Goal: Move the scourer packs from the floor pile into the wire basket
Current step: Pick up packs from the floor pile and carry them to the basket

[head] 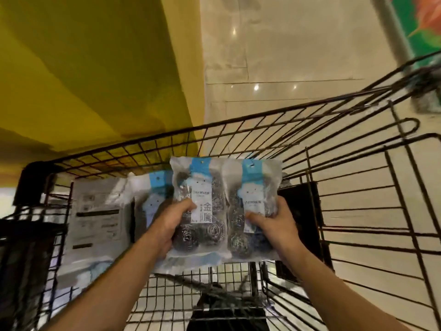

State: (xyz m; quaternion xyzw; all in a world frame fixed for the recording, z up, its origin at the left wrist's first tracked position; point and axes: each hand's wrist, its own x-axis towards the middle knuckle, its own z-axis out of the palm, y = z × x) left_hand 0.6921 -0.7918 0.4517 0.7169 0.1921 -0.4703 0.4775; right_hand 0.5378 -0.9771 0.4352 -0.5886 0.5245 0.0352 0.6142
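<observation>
A: Holding was shared: the left hand was clamped on one scourer pack, the right hand on another.

B: Both were held upright above the wire basket; release lay straight down.

There was one view only, from a wide-angle camera worn on the person's head. It looked forward and steeply down, over both forearms, into the basket from its near side. The left hand and right hand sat near the middle of the frame, close to the lens, with the packs they held just beyond. The basket's far rim curved across the middle, bent by the lens. Above it the view took in the floor and a yellow wall at upper left. The edges were blurred.
</observation>
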